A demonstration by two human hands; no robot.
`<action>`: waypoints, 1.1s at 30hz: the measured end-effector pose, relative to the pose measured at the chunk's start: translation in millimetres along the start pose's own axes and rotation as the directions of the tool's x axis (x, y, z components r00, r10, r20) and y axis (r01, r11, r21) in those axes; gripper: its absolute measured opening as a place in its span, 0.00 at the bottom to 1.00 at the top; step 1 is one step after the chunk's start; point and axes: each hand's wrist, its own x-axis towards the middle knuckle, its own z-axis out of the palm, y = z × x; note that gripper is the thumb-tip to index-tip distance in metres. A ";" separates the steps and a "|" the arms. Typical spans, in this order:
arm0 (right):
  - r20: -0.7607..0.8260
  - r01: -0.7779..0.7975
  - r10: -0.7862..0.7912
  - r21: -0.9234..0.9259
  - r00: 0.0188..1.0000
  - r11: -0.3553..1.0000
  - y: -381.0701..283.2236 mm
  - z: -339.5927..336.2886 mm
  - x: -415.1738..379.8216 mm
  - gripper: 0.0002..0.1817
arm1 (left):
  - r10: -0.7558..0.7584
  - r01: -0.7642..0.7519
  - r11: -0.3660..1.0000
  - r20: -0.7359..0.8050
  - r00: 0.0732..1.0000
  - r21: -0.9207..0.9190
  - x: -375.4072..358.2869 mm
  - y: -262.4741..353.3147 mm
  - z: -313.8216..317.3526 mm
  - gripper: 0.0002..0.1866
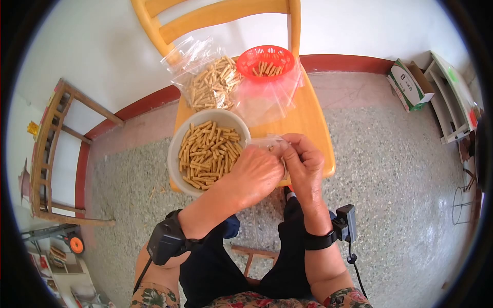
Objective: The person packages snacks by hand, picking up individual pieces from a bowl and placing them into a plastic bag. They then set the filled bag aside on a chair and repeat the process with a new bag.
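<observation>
Both hands meet at the front of the wooden chair seat (313, 123), on a small clear plastic bag (271, 141). My left hand (259, 172) is curled closed at the bag, with its back towards me and its fingertips mostly hidden. Thumb and forefinger of my right hand (304, 163) pinch the bag's edge. Just left of my left hand stands a pale round bowl (175, 160) holding many short tan sticks (209, 149). What the small bag contains is hard to make out.
Behind the bowl lies a large clear bag of sticks (214, 84). A red plastic basket (267, 50) with several sticks sits over flat clear bags (262, 108). A wooden rack (46, 149) stands left; a cardboard box (408, 84) and white shelf (452, 97) stand right.
</observation>
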 end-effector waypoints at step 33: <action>0.008 0.021 -0.021 -0.078 1.000 0.997 10.6 1.7 6.3 0.05 | 0.394 0.567 -0.208 0.462 0.794 -0.797 -103.5 32.6 -133.8 0.20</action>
